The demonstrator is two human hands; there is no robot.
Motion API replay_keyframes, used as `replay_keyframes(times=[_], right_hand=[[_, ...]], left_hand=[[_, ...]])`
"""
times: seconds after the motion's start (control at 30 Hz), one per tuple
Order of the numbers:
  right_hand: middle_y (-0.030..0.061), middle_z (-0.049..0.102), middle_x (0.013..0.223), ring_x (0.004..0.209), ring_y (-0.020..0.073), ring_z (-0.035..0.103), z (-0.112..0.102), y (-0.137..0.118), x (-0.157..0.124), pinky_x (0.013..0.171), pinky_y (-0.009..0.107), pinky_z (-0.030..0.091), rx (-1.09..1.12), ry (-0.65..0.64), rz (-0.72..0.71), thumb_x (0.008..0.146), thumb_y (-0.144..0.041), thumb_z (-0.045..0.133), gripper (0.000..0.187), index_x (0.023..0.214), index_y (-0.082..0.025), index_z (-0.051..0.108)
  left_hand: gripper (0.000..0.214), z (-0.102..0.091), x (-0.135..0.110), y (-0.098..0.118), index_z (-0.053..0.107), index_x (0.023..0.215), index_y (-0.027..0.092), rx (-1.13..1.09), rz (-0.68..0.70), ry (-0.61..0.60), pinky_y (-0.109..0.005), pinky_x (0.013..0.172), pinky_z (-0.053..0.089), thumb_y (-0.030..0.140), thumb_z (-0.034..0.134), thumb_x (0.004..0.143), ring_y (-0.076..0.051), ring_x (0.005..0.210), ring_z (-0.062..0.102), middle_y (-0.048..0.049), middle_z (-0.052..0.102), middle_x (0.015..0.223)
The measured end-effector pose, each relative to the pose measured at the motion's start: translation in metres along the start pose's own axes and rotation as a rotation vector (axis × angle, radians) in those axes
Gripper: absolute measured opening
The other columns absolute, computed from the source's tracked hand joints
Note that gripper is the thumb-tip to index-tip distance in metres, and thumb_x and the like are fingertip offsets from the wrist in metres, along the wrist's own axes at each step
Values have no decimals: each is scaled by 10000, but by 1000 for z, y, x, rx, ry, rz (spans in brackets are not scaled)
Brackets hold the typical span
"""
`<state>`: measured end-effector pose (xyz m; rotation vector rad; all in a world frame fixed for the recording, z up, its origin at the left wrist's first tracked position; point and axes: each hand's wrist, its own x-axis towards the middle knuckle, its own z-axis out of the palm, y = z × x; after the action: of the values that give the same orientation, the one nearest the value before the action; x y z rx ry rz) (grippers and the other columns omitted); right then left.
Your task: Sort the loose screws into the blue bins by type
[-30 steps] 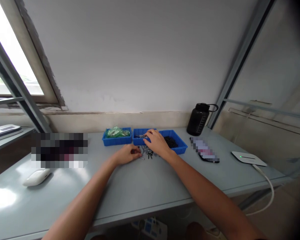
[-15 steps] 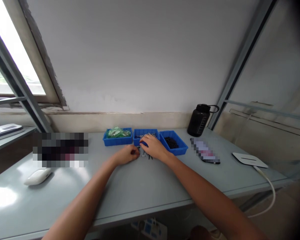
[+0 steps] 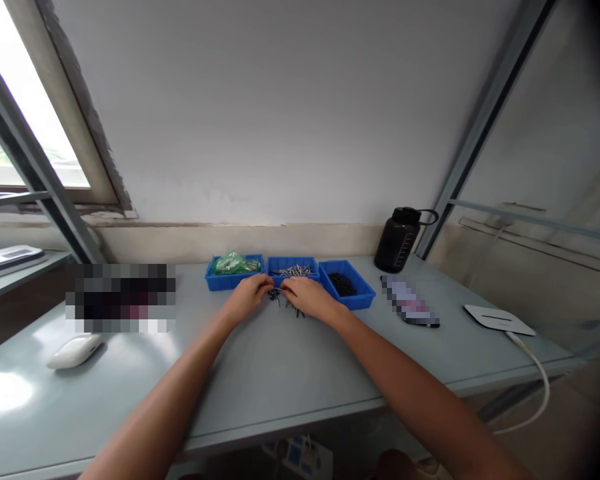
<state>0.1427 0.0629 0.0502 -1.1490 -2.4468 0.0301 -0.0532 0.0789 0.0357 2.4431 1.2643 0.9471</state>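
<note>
My left hand (image 3: pixel 250 295) and my right hand (image 3: pixel 307 296) meet just in front of the middle blue bin, fingertips almost touching. Both are closed in a pinch around a small thin silvery piece (image 3: pixel 279 289) that bridges the gap; its exact kind is too small to tell. Below the fingertips, several small dark pieces (image 3: pixel 275 295) lie on the table, with more dark slim pieces (image 3: pixel 299 311) under the right hand. Silvery pin-like pieces (image 3: pixel 296 271) fill the middle blue bin (image 3: pixel 292 261).
The left blue bin (image 3: pixel 221 284) holds a green plastic bag (image 3: pixel 236 263). Small black parts (image 3: pixel 342 285) sit in the right blue bin (image 3: pixel 363 298). Further right are a black bottle (image 3: pixel 396 245), a phone (image 3: pixel 410 301) and a white flat device (image 3: pixel 499 320). A white case (image 3: pixel 75 351) lies left.
My left hand has moved up and right, towards the right hand. The right hand has drawn back slightly from the middle bin, whose silvery contents show more. A thin piece now spans both hands.
</note>
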Motion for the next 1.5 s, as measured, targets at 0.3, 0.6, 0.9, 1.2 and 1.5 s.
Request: replay_keyframes(times=[0.3, 0.6, 0.9, 1.2, 1.5], right_hand=[[44, 640, 930, 892, 156, 569, -6, -6, 3, 785, 259, 395, 62, 101, -44, 935, -213, 443, 167, 951, -185, 607], [47, 637, 982, 968, 156, 549, -6, -6, 5, 873, 267, 376, 89, 194, -19, 952, -233, 424, 178, 997, -186, 589], [48, 668, 884, 839, 166, 604, -7, 0, 5, 724, 245, 402, 53, 62, 43, 932, -257, 468, 173, 905, -179, 620], [40, 677, 878, 843, 169, 614, -4, -1, 4, 734, 246, 400, 60, 22, 34, 913, -242, 495, 153, 907, -196, 641], [40, 659, 959, 926, 154, 583, -10, -3, 6, 818, 257, 401, 144, 188, -5, 948, -266, 442, 181, 986, -197, 605]], left_hand=[[232, -1, -4, 2, 693, 879, 220, 14, 33, -94, -258, 726, 460, 265, 466, 862, -196, 799, 644, -16, 714, 871], [223, 1, -1, -3, 692, 885, 220, 59, 32, 7, -278, 762, 442, 283, 478, 871, -192, 817, 604, -35, 666, 877], [248, -4, -4, 6, 664, 919, 198, 60, 35, 130, -296, 778, 443, 308, 442, 909, -192, 831, 587, -51, 633, 897], [211, -4, -3, 14, 625, 904, 194, 39, 64, 151, -277, 721, 442, 284, 435, 911, -175, 805, 578, -37, 615, 864], [198, -1, -2, 4, 655, 853, 199, 43, 87, 56, -270, 713, 436, 268, 473, 885, -165, 746, 577, -29, 609, 808]])
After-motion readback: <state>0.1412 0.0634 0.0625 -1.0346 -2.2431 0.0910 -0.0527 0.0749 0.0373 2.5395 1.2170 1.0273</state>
